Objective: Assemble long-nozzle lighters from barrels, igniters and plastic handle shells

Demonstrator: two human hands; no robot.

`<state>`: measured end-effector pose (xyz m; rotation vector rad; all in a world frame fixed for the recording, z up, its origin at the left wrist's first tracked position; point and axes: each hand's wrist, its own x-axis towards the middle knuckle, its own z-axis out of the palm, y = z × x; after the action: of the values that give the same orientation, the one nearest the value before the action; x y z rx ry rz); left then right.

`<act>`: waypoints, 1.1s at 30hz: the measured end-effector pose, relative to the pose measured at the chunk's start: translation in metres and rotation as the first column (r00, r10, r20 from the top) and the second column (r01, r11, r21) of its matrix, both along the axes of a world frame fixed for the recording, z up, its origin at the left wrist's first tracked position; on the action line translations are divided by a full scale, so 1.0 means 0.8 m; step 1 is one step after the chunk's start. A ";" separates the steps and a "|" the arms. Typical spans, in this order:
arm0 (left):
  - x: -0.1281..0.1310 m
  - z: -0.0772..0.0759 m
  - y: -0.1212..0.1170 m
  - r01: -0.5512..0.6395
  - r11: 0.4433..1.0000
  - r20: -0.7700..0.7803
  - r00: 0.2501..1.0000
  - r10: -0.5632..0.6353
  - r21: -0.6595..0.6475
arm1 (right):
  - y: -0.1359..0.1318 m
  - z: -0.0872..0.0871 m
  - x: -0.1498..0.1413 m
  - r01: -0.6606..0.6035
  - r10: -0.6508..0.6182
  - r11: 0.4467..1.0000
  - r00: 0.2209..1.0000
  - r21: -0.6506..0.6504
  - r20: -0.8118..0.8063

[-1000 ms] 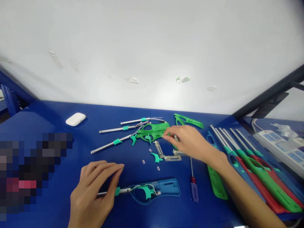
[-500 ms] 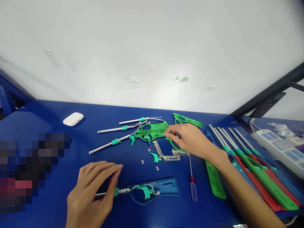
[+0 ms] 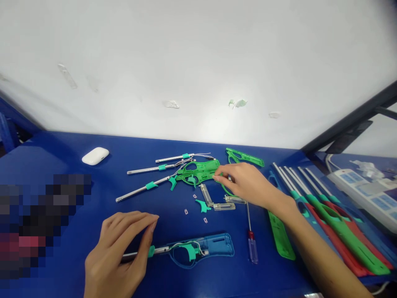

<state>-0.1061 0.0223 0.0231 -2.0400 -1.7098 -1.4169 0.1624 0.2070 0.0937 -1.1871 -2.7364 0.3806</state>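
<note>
My left hand (image 3: 120, 248) is in a pinch, thumb and fingertips together; anything between them is too small or hidden to make out. It hovers over the metal tube of a blue lighter half-shell (image 3: 217, 245), which lies with wires and a teal trigger (image 3: 191, 251) inside. My right hand (image 3: 245, 182) has its thumb and fingers closed at the right end of the green lighter half-shells (image 3: 204, 171); whether they grip a piece is hidden. Below that hand are clear fuel tanks (image 3: 223, 206), a loose teal trigger (image 3: 203, 205) and small pink clips (image 3: 205, 220).
Metal lighter tubes (image 3: 142, 189) with wires lie at left. A screwdriver (image 3: 252, 248) and a green half-shell (image 3: 281, 236) lie right of centre. Several whole lighters (image 3: 350, 236) and a power strip (image 3: 366, 194) are at far right. A white earbud case (image 3: 95, 156) sits back left.
My left hand has shifted slightly left, still pinched. My right hand has barely moved at the green shells. The parts on the table stay where they were.
</note>
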 end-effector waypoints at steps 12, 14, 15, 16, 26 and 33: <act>0.001 -0.001 0.002 -0.015 1.000 -0.014 1.000 0.015 0.021 | 0.000 -0.002 0.000 -0.023 0.023 1.000 1.000 -0.015 -0.007; 0.002 -0.001 0.002 -0.018 1.000 -0.018 1.000 0.018 0.025 | -0.001 -0.002 0.000 -0.028 0.028 0.999 1.000 -0.016 -0.006; 0.002 -0.001 0.002 -0.018 1.000 -0.020 1.000 0.018 0.024 | -0.001 -0.002 0.000 -0.030 0.030 0.999 1.000 -0.016 -0.006; 0.002 -0.001 0.002 -0.017 1.000 -0.022 1.000 0.017 0.022 | -0.001 -0.002 0.000 -0.032 0.031 0.999 0.999 -0.017 -0.006; 0.001 0.001 0.003 0.014 0.999 -0.018 1.000 -0.014 0.032 | -0.002 -0.005 0.000 -0.042 0.042 0.998 0.999 -0.043 -0.001; 0.004 0.004 0.001 0.029 0.999 -0.024 0.999 -0.029 0.016 | -0.001 -0.008 0.001 -0.064 0.064 0.996 0.998 -0.061 -0.005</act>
<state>-0.1032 0.0234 0.0263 -2.0726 -1.6606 -1.4050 0.1633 0.2064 0.0872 -1.1141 -2.7848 0.4756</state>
